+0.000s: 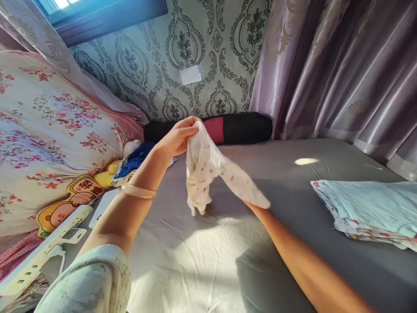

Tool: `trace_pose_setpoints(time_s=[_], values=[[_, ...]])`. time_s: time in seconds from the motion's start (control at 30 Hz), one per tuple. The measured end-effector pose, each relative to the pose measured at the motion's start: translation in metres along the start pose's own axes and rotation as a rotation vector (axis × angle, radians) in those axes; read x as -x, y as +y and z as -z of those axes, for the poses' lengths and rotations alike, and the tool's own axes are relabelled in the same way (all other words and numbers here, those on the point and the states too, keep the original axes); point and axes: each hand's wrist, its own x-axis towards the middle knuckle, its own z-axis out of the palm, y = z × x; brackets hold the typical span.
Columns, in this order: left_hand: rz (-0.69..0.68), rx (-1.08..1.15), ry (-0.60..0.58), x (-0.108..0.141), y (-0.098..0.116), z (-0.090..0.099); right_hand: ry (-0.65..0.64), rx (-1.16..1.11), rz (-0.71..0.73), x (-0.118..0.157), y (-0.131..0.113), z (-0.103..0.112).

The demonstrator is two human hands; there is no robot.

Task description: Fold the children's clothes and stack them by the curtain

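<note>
A small cream-white garment with a faint scattered print [203, 167] hangs above the bed. My left hand [180, 135] pinches it near its top between thumb and fingers; a pale bangle [138, 191] circles that wrist. Up to the wrist, my right arm [280, 243] reaches into one sleeve or leg of the garment, which is stretched out to the right. Cloth covers my right hand, so its fingers are hidden. The other part of the garment droops towards the sheet in folds.
A grey sheet [286, 191] covers the bed. Folded pale-blue clothes [378, 208] lie right. On the left are a floral bundle [58, 126], a blue cloth [138, 158], a plush toy [61, 208] and a power strip [42, 252]. A black and red bolster [244, 128] lies along the wall.
</note>
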Motion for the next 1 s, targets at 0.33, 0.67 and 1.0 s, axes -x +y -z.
trace_pose_setpoints(time_s=[0.33,0.67,1.0], values=[[0.12,-0.002,-0.049,0.009,-0.042,-0.031,-0.163,-0.778,-0.139,-0.004,-0.04,0.048],[0.066,-0.042,0.039,0.016,-0.077,-0.027,-0.093,-0.719,-0.01,-0.002,-0.071,0.053],[0.103,-0.302,0.111,0.042,-0.142,-0.029,-0.027,-0.34,-0.002,-0.012,-0.063,0.112]])
